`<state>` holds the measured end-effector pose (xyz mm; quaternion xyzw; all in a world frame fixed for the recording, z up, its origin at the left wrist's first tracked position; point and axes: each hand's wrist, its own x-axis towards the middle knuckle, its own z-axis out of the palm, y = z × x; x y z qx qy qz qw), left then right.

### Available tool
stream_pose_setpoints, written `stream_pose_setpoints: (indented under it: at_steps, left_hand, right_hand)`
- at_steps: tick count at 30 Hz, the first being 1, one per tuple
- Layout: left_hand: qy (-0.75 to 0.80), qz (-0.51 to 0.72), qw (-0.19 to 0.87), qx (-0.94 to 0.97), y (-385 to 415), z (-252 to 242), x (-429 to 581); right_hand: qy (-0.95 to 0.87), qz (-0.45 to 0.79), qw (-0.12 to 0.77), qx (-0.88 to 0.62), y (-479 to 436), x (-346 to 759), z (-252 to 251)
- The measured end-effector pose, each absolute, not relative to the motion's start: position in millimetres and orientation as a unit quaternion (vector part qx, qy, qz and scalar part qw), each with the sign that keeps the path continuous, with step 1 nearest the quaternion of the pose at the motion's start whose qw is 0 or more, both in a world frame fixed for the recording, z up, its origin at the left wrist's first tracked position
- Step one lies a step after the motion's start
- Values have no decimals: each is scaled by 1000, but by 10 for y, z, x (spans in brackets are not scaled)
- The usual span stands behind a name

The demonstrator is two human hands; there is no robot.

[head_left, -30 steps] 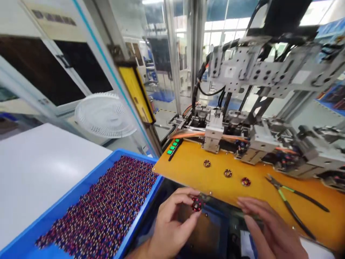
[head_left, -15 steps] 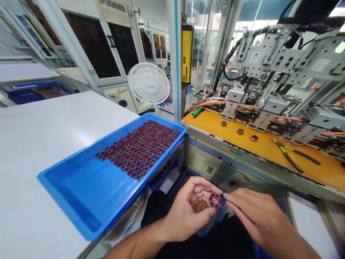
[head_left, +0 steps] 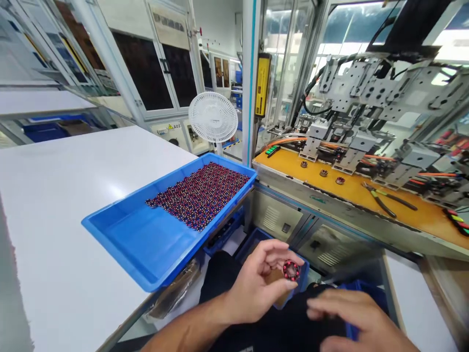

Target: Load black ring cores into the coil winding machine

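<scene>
My left hand (head_left: 256, 278) holds a small ring-shaped part (head_left: 291, 271) with red and dark segments upright between thumb and fingertips. To its right and lower down, my right hand (head_left: 348, 313) is apart from the ring, its fingers and thumb spread and slightly blurred, with nothing seen between them. A blue tray (head_left: 146, 249) to the left bears a dense layer of similar small red and dark parts (head_left: 205, 195), its near left portion showing bare blue bottom.
An orange machine bench (head_left: 289, 164) at the right carries several small rings, pliers (head_left: 381, 198) and metal fixtures (head_left: 351, 151). A white fan (head_left: 213, 117) stands behind the tray, on a white table (head_left: 73, 181) side. Blue bins (head_left: 252, 244) sit low, below my hands.
My right hand has moved down and away from the ring, and its fingers have opened. The ring remains in my left hand. The camera view has turned slightly left.
</scene>
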<state>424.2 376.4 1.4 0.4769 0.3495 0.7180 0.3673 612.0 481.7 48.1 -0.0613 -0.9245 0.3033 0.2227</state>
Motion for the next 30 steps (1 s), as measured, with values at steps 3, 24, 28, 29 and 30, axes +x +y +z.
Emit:
stream_pose_setpoints:
  at_steps: [3, 24, 28, 29, 30]
  left_hand:
    - [383, 673, 284, 565, 3762, 1, 4198]
    - [281, 735, 418, 454, 3949, -221, 4137]
    - [285, 728, 435, 446, 3945, -233, 4160]
    - [280, 734, 446, 429, 3944, -231, 4167]
    - [273, 740, 460, 408, 3941, -230, 4175]
  right_hand:
    - [-812, 493, 241, -200, 4890, 5939, 376]
    - [-553, 765, 263, -200, 4717, 5639, -127]
    - [-552, 756, 275, -220, 4706, 5585, -46]
    - [-554, 751, 280, -224, 4688, 5583, -54]
    - [-558, 746, 281, -228, 4672, 5594, -81]
